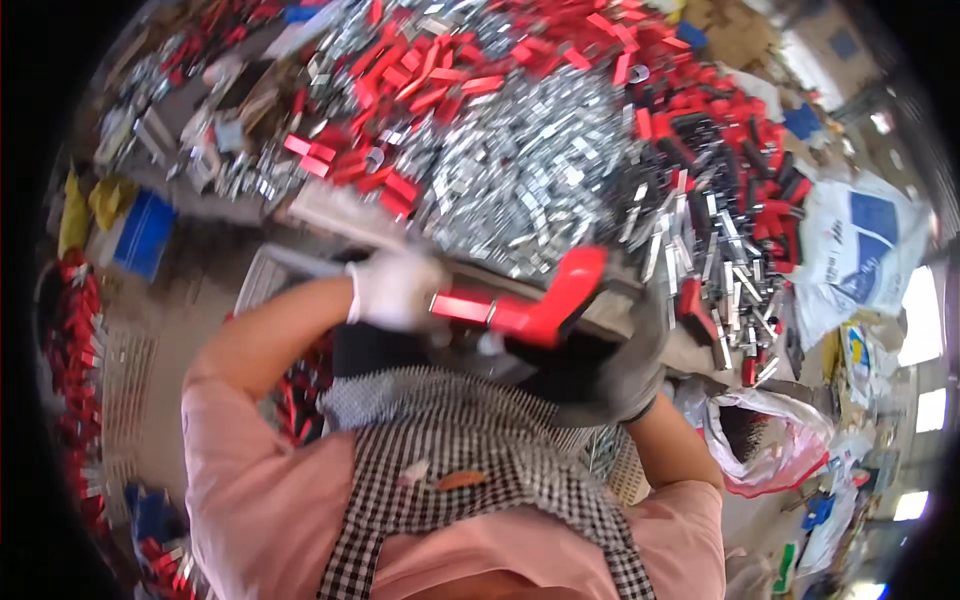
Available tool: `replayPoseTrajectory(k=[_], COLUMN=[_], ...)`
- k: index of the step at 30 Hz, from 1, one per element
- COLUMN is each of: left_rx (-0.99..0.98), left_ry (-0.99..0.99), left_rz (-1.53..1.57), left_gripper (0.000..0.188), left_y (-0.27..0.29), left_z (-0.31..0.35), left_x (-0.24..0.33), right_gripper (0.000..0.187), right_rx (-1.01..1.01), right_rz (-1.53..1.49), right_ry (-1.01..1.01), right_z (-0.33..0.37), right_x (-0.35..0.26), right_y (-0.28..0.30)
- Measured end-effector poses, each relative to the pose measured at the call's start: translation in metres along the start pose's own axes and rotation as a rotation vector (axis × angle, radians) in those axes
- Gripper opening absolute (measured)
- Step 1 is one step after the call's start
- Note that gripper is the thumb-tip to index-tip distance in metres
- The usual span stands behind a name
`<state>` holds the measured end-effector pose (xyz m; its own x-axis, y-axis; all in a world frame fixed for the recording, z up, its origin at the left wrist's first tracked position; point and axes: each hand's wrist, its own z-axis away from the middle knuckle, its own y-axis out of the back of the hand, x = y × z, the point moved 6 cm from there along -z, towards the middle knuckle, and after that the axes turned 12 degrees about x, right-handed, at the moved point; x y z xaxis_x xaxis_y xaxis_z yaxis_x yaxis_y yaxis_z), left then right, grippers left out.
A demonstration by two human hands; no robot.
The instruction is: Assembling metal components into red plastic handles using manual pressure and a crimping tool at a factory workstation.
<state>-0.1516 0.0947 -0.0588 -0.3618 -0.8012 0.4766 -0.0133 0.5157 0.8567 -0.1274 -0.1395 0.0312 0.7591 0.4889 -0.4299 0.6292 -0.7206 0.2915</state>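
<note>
A red, bent, roughly L-shaped piece (pixel 540 312) with a shiny band near its left end is held over my lap, in front of the work surface. My left hand (pixel 400 290), in a white glove, is closed at the left end of this piece. My right hand (pixel 635 365), in a dark grey glove, is beside its right end and smeared by motion. Its fingers cannot be made out, nor whether they touch the piece. Just beyond both hands lies a large heap of small silvery metal parts (pixel 530 160).
Red pieces (pixel 430 75) are piled at the back and to the right of the metal heap. Long shiny strips (pixel 735 290) lie at right. A white sack (pixel 860 250), an open bag (pixel 765 440) and a blue box (pixel 145 235) stand around the work surface.
</note>
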Motion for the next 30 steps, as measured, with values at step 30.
replayPoseTrajectory(k=[30], left_rx=[-0.491], left_ry=[0.144], left_rz=[0.043], left_gripper=[0.026], left_y=[-0.077], left_z=[0.014], left_x=[0.053], right_gripper=[0.038], right_rx=[-0.061], right_rz=[-0.271], right_ry=[-1.402], right_z=[0.15], right_x=[0.063], right_y=[-0.022])
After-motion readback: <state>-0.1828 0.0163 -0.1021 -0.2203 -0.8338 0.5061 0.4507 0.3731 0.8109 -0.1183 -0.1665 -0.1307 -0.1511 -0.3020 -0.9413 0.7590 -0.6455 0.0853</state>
